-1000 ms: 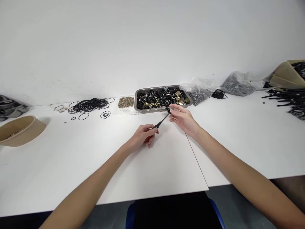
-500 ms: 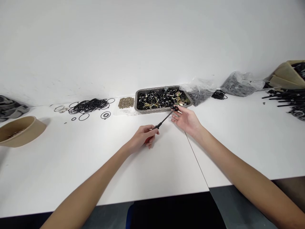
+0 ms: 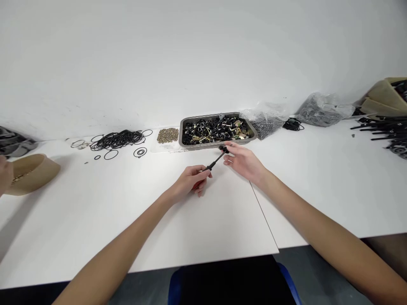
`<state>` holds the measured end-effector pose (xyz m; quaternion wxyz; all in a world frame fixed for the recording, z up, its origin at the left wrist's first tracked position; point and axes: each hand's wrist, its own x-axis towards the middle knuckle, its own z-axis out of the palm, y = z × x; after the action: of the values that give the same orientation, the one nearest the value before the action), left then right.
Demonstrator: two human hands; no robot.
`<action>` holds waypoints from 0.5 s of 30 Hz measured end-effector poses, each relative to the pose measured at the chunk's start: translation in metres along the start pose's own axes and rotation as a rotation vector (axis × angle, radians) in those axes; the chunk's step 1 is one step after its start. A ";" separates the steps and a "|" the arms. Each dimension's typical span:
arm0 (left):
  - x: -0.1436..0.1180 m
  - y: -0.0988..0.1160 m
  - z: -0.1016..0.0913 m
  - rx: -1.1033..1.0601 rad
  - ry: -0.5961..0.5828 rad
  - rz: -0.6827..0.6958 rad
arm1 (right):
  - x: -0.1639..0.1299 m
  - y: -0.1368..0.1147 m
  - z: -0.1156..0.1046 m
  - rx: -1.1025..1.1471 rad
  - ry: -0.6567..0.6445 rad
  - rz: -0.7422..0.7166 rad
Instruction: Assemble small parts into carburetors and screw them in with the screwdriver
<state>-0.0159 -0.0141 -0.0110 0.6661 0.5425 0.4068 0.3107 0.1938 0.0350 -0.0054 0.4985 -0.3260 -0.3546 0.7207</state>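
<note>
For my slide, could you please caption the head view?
Left hand grips a black rod; right hand fingers its tip near the parts tray.

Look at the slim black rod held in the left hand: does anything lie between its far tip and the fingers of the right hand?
Nothing visible does. The left hand grips the black rod at its near end, and the right hand has its fingers right at the small black piece on the rod's far tip, just in front of the metal tray.

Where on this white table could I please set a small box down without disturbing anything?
The bare stretch of white table between the tan bowl and the left hand, or right of the right hand. The back edge is crowded: black rubber rings, metal parts tray, plastic bags.
</note>
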 end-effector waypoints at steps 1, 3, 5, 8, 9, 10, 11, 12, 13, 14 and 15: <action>0.000 0.000 0.000 0.000 -0.001 0.001 | -0.001 0.004 0.001 -0.084 -0.012 -0.029; 0.000 0.000 0.000 -0.002 -0.005 -0.001 | -0.004 0.013 0.004 -0.252 -0.053 -0.057; 0.000 0.000 0.000 -0.005 -0.014 -0.003 | -0.006 0.021 0.007 -0.317 -0.108 -0.029; 0.000 -0.001 -0.001 0.004 -0.023 -0.003 | -0.009 0.026 0.010 -0.317 -0.154 -0.011; 0.001 -0.001 -0.001 0.008 -0.022 -0.003 | -0.009 0.027 0.010 -0.336 -0.157 -0.019; 0.001 -0.001 -0.001 0.010 -0.021 -0.002 | -0.009 0.026 0.010 -0.362 -0.159 -0.025; 0.001 -0.002 -0.001 0.010 -0.021 -0.001 | -0.009 0.025 0.010 -0.383 -0.162 -0.025; 0.001 -0.002 -0.001 0.007 -0.023 -0.001 | -0.009 0.024 0.010 -0.395 -0.166 -0.021; 0.001 -0.002 -0.001 0.004 -0.023 -0.002 | -0.010 0.023 0.010 -0.398 -0.170 -0.016; 0.001 -0.002 -0.001 0.000 -0.023 -0.003 | -0.010 0.023 0.010 -0.398 -0.171 -0.013; 0.001 -0.002 -0.001 -0.002 -0.022 -0.003 | -0.010 0.022 0.011 -0.398 -0.170 -0.014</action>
<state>-0.0158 -0.0130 -0.0132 0.6714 0.5447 0.4001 0.3041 0.1771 0.0178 -0.0173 0.3976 -0.3535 -0.5330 0.6579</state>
